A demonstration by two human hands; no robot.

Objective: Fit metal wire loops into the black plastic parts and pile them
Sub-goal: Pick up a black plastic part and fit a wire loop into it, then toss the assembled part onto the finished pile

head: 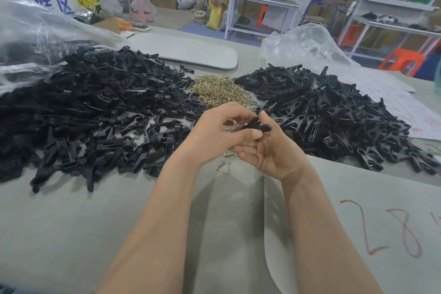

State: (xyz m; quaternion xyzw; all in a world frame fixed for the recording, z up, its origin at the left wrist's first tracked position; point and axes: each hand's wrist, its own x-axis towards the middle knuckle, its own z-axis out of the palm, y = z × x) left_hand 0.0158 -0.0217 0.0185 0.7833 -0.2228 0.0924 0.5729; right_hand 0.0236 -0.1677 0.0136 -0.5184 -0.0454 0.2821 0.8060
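Centre, above the counter (119, 222): left hand (222, 131) and right hand (269, 153) brought together, both grasping a single black part (257, 126).

Left hand: curled, thumb and fingers pinching the near end of the part, with a wire loop (230, 123) glinting inside the curl (whether seated in the part or merely against it, impossible to tell).

Right hand: palm upward, thumb pressed against the far side of the part, fingers curled beneath it.

Just below the hands, flat on the counter: loose loops (224, 166), two of them, apart from the main supply.

Behind the hands: heap of loops (219, 90), brass-coloured, lying between two black masses.

To the left: left pile (95, 107), large, of plain black parts, beside a clear bag (35, 28).

To the right: right pile (334, 112), parts showing thin glints of wire, touching the heap at its edge, with a second bag (303, 40) crumpled behind.

Far side: flat grey board (191, 52).

Near right: red handwriting (393, 229) on the counter surface.
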